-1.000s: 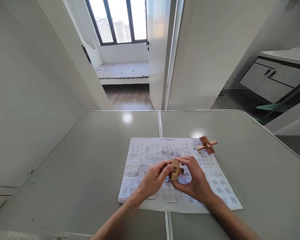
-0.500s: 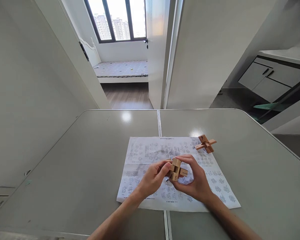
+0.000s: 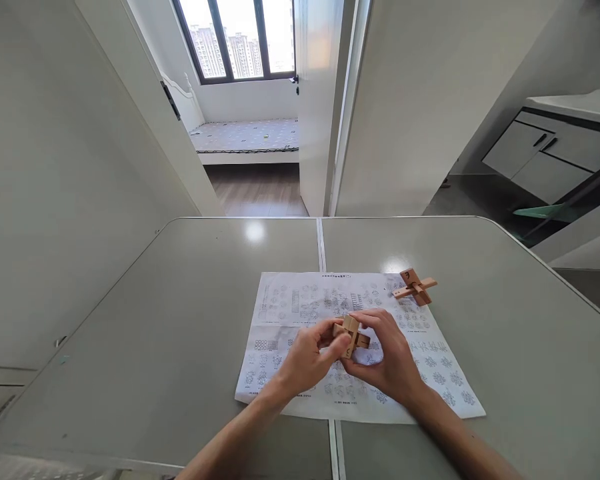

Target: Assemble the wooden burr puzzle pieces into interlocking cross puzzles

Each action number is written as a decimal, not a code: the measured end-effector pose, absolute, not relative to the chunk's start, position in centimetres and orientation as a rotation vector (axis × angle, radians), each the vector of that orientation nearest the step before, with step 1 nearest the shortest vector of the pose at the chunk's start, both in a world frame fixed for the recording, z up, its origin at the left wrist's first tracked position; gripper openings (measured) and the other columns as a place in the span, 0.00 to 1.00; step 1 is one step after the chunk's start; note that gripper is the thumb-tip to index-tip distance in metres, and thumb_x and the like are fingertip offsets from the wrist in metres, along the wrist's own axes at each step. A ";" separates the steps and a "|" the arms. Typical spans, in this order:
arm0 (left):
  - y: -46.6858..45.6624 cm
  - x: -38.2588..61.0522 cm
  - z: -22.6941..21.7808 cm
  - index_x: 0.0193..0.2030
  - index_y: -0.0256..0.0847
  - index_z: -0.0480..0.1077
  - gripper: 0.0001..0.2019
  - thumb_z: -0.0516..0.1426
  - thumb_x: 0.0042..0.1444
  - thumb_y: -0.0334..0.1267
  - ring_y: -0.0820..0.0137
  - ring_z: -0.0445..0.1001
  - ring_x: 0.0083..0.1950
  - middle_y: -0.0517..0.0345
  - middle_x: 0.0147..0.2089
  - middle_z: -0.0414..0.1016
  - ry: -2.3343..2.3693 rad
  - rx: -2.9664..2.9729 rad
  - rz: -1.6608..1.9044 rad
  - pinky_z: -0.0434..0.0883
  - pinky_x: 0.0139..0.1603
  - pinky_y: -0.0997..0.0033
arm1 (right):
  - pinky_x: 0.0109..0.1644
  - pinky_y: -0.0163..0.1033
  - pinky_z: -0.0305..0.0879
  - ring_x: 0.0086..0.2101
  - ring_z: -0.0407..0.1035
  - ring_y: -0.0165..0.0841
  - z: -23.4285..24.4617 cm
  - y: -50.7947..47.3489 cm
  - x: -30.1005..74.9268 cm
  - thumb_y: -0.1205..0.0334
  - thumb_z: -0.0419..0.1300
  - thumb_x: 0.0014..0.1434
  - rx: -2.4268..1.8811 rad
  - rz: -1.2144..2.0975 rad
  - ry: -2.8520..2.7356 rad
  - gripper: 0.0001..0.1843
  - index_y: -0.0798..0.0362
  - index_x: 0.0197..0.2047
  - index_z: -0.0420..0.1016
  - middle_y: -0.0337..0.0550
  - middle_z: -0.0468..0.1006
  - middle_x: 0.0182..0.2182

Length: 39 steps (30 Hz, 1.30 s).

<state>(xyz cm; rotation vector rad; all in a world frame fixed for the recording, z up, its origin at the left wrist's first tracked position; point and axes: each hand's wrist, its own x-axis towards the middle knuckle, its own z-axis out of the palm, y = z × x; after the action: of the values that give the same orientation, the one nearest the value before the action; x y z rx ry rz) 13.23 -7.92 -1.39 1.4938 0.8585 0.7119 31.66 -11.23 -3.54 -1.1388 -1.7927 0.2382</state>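
Note:
Between my hands is a wooden interlocking puzzle of crossed light blocks, with a dark mark on its lower block. My left hand grips it from the left, its thumb pressed across the front. My right hand holds it from the right, index finger on the top and thumb at the bottom. Beneath both hands lies a printed instruction sheet covered with small diagrams. A second wooden puzzle, shaped like a cross of several pieces, rests at the sheet's upper right corner, apart from my hands.
The grey table has a pale seam running down its middle. Past the far edge, a doorway with an open white door shows a bed under a window. White cabinets stand at the far right.
My left thumb has moved right and inward over the front of the puzzle, covering part of it. The right hand keeps nearly the same hold. The view has shifted slightly.

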 end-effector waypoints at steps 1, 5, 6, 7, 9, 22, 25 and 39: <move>-8.0 13.3 -1.4 0.59 0.40 0.76 0.20 0.62 0.65 0.47 0.59 0.82 0.49 0.50 0.48 0.84 0.841 1.461 0.716 0.78 0.51 0.64 | 0.48 0.58 0.75 0.47 0.73 0.49 -3.6 -11.2 31.6 0.69 0.68 0.55 -1.143 0.241 -1.787 0.32 0.44 0.62 0.66 0.50 0.77 0.47; -7.9 13.4 -1.1 0.60 0.40 0.73 0.21 0.64 0.64 0.45 0.58 0.83 0.52 0.48 0.50 0.84 0.826 1.374 0.719 0.78 0.53 0.62 | 0.51 0.58 0.76 0.51 0.72 0.50 -3.3 -11.2 32.0 0.66 0.68 0.59 -1.149 0.389 -1.779 0.31 0.43 0.63 0.66 0.51 0.75 0.52; -7.8 13.3 -1.1 0.61 0.41 0.72 0.21 0.62 0.65 0.47 0.58 0.83 0.52 0.48 0.50 0.84 0.828 1.373 0.714 0.78 0.52 0.62 | 0.53 0.57 0.76 0.52 0.72 0.49 -3.2 -11.2 32.1 0.63 0.68 0.60 -1.143 0.472 -1.773 0.31 0.43 0.64 0.66 0.51 0.74 0.54; -7.7 13.2 -1.0 0.62 0.41 0.71 0.21 0.62 0.66 0.48 0.58 0.82 0.52 0.48 0.51 0.83 0.832 1.389 0.707 0.78 0.51 0.63 | 0.54 0.55 0.77 0.52 0.73 0.48 -3.0 -11.2 32.4 0.61 0.67 0.62 -1.130 0.563 -1.763 0.29 0.43 0.64 0.66 0.51 0.74 0.55; -7.5 13.0 -1.0 0.62 0.41 0.71 0.22 0.61 0.67 0.49 0.60 0.82 0.49 0.49 0.50 0.83 0.835 1.458 0.670 0.78 0.48 0.65 | 0.54 0.52 0.77 0.51 0.74 0.45 -2.7 -11.1 32.7 0.57 0.62 0.68 -1.105 0.709 -1.734 0.21 0.43 0.63 0.68 0.50 0.74 0.54; -7.4 12.6 -0.7 0.59 0.37 0.70 0.20 0.54 0.71 0.51 0.63 0.82 0.40 0.51 0.42 0.84 0.864 1.608 0.700 0.76 0.38 0.69 | 0.37 0.39 0.69 0.31 0.71 0.34 -2.9 -11.0 32.6 0.48 0.56 0.74 -1.118 1.113 -1.450 0.14 0.49 0.42 0.69 0.39 0.76 0.30; -7.5 12.7 -0.8 0.58 0.37 0.70 0.20 0.54 0.72 0.51 0.64 0.82 0.38 0.50 0.41 0.85 0.840 1.592 0.717 0.74 0.35 0.71 | 0.36 0.39 0.67 0.30 0.70 0.34 -2.7 -11.1 32.4 0.47 0.56 0.74 -1.126 1.145 -1.419 0.16 0.49 0.39 0.67 0.38 0.75 0.28; -7.4 12.6 -1.3 0.53 0.38 0.77 0.20 0.56 0.70 0.52 0.65 0.81 0.34 0.52 0.36 0.83 0.862 1.618 0.810 0.75 0.35 0.70 | 0.30 0.37 0.59 0.24 0.62 0.30 -2.5 -11.2 31.9 0.39 0.58 0.70 -1.159 1.340 -1.284 0.24 0.49 0.34 0.64 0.35 0.71 0.25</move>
<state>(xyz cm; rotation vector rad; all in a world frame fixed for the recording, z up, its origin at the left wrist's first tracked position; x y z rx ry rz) 12.63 -7.42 -1.28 1.6184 0.8617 0.8100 31.88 -11.22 -2.51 -1.1591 -1.2840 1.3397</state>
